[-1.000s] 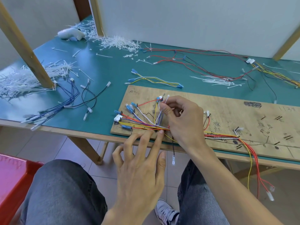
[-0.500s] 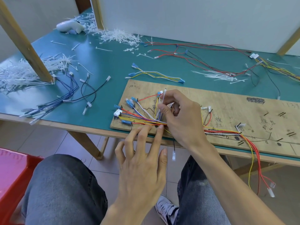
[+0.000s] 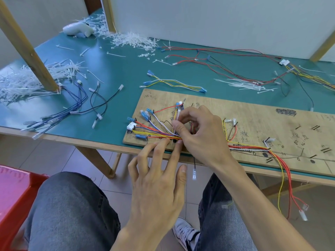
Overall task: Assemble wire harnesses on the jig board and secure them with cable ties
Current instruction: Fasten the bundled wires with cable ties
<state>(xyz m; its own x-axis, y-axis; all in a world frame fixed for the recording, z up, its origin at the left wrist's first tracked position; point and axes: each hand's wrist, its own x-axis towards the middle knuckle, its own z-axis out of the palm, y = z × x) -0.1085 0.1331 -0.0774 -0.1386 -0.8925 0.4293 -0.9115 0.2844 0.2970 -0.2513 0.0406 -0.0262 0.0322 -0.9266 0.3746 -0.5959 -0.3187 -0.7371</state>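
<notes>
A wooden jig board [image 3: 257, 124] lies on the green table near its front edge. A harness of red, yellow, blue and white wires [image 3: 155, 132] fans out over the board's left end, with blue terminals and a white connector [image 3: 130, 126]. My right hand [image 3: 197, 131] pinches a white cable tie [image 3: 177, 115] above the bundle, its fingers curled. My left hand [image 3: 159, 174] has straight fingers whose tips press on the wire bundle at the board's front edge. More of the harness [image 3: 282, 160] runs right and hangs off the table.
Loose cable ties lie in heaps at the left [image 3: 23, 82] and back [image 3: 134, 40]. Spare blue and black wires [image 3: 76, 105], a yellow-white wire set [image 3: 174, 83] and long red-black wires [image 3: 226, 69] lie on the table. A white tool [image 3: 78, 29] sits far back. A red crate [image 3: 16, 200] stands left.
My right hand has shifted slightly with the cable tie, lowering it toward the bundle. My left fingertips stay pressed on the wires.
</notes>
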